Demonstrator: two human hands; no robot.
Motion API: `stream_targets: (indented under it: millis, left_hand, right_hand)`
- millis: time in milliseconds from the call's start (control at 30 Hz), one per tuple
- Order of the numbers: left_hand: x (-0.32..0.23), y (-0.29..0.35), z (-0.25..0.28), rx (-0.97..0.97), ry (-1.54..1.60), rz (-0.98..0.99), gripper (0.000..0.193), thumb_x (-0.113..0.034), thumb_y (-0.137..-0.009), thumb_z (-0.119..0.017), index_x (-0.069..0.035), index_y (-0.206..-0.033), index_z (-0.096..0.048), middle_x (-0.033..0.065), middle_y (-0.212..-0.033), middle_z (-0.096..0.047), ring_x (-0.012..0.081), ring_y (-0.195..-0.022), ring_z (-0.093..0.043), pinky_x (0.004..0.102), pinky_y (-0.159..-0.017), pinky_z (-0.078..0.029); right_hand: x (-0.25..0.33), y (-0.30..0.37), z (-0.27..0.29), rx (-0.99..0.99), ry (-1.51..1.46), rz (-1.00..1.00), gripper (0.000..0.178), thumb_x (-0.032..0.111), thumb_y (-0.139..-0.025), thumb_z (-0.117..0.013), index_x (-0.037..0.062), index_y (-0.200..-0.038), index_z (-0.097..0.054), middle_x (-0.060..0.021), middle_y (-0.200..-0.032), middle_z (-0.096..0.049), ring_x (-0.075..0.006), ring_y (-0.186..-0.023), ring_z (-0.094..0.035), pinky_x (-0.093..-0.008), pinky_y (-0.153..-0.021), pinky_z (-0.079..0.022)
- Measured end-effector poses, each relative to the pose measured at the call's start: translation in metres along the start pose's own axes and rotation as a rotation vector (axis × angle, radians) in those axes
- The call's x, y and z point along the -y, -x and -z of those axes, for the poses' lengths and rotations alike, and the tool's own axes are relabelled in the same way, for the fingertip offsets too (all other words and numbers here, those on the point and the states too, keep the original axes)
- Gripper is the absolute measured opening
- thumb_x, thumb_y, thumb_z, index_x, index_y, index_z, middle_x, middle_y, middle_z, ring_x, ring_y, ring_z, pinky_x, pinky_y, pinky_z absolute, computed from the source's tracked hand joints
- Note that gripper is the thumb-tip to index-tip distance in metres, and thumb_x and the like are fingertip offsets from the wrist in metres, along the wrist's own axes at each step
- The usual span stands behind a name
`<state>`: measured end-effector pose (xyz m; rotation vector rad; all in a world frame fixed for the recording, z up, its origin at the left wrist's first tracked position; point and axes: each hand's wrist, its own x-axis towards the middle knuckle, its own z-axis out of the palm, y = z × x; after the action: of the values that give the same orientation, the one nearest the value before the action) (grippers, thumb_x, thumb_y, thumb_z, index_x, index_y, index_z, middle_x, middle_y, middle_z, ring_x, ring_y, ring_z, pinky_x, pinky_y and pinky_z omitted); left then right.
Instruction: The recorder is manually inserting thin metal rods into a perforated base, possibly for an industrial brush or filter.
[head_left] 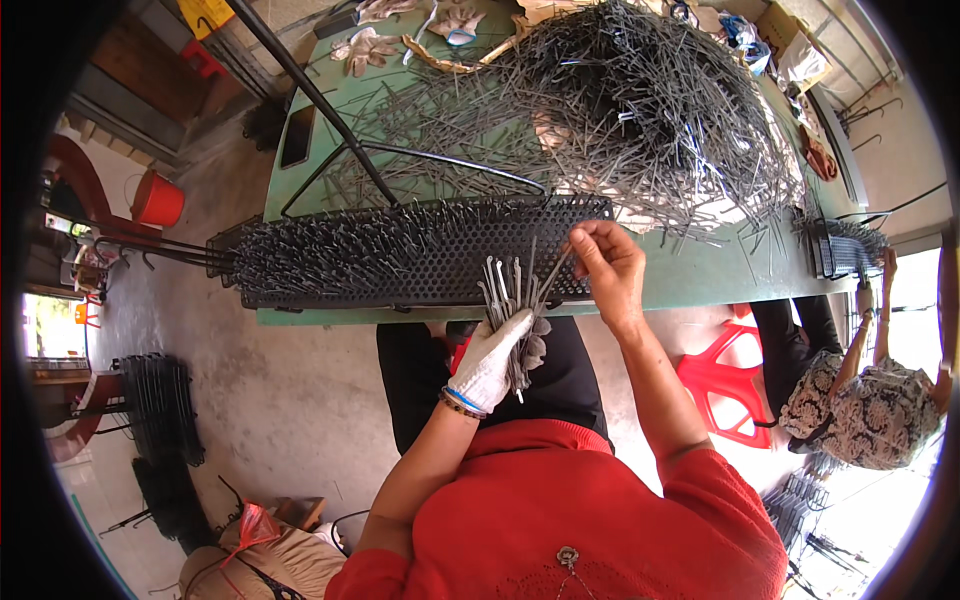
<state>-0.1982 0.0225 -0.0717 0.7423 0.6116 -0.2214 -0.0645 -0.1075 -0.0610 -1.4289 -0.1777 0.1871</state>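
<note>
Green bench (pixel 690 278): The near edge is taken up by a long black perforated rack (pixel 465 272), its left end projecting past the near left corner.
Rack: Upright dark pins (pixel 330 250) are packed densely into its left and middle parts, while bare holes are seen toward its right end.
Left hand (pixel 490 365): Covered by a white glove, it is closed around a bundle of thin metal rods (pixel 516 285), held at the near edge with the upper ends fanned in front of the rack.
Right hand (pixel 614 268): Ungloved and set apart from the left, it is raised over the rack's right end, thumb and forefinger pinched on a single rod (pixel 556 276) whose lower end slants down to the bundle.
Rod heap (pixel 650 110): A tangled mound of loose dark rods is piled toward the far edge, with strays scattered to the left.
Left edge: A dark phone (pixel 297 136) is laid there; work gloves (pixel 365 48) are strewn by the far left corner.
Near right corner: A second rack (pixel 848 248) is attended by a co-worker (pixel 868 410) in a patterned top.
Floor: A red plastic chair (pixel 722 382) is placed beside the co-worker; a red bucket (pixel 158 198) is seen off to the left.
</note>
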Motion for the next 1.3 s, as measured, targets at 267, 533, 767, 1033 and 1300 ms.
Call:
stream_targets:
  millis: [267, 533, 767, 1033, 1300]
  left_hand:
    - [0.008, -0.003, 0.004, -0.032, 0.053, 0.013, 0.018, -0.018, -0.093, -0.060, -0.003, -0.103, -0.061, 0.0086, -0.084, -0.066, 0.0135, -0.061, -0.062, 0.0250, -0.050, -0.051]
    - [0.007, -0.002, 0.004, -0.021, -0.006, 0.039, 0.018, -0.017, -0.093, -0.060, -0.002, -0.103, -0.061, 0.0090, -0.084, -0.066, 0.0142, -0.063, -0.063, 0.0257, -0.050, -0.052]
    - [0.006, -0.002, 0.005, -0.004, 0.015, 0.045, 0.017, -0.016, -0.093, -0.060, -0.002, -0.103, -0.061, 0.0090, -0.084, -0.066, 0.0139, -0.063, -0.063, 0.0253, -0.051, -0.053]
    - [0.008, -0.002, 0.008, 0.011, -0.046, 0.039, 0.014, -0.015, -0.094, -0.059, -0.004, -0.102, -0.061, 0.0076, -0.084, -0.066, 0.0126, -0.064, -0.062, 0.0244, -0.051, -0.053]
    - [0.002, 0.002, 0.007, 0.043, -0.034, 0.019, 0.015, -0.016, -0.095, -0.058, -0.003, -0.101, -0.061, 0.0068, -0.084, -0.066, 0.0119, -0.064, -0.062, 0.0237, -0.053, -0.052]
  right_hand:
    - [0.015, -0.036, 0.000, -0.162, 0.147, 0.326, 0.012, 0.011, -0.091, -0.064, 0.0002, -0.096, -0.063, -0.0042, -0.081, -0.068, -0.0052, -0.062, -0.055, -0.0200, -0.055, -0.044]
    - [0.005, -0.057, -0.007, -0.155, 0.569, 0.534, 0.012, 0.010, -0.086, -0.070, 0.0036, -0.096, -0.065, -0.0038, -0.078, -0.068, -0.0080, -0.063, -0.059, -0.0241, -0.058, -0.048]
    - [0.001, -0.059, -0.012, -0.113, 0.655, 0.679, 0.013, 0.008, -0.084, -0.072, 0.0040, -0.094, -0.065, -0.0061, -0.078, -0.068, -0.0124, -0.057, -0.061, -0.0260, -0.054, -0.048]
    - [-0.003, -0.063, -0.012, -0.037, 0.929, 0.931, 0.008, 0.005, -0.079, -0.072, 0.0037, -0.084, -0.066, -0.0082, -0.079, -0.066, -0.0222, -0.057, -0.060, -0.0300, -0.052, -0.047]
    - [0.025, -0.031, -0.010, 0.010, 0.700, 0.470, 0.018, 0.016, -0.085, -0.072, 0.0020, -0.096, -0.070, -0.0067, -0.080, -0.067, -0.0105, -0.059, -0.057, -0.0280, -0.054, -0.046]
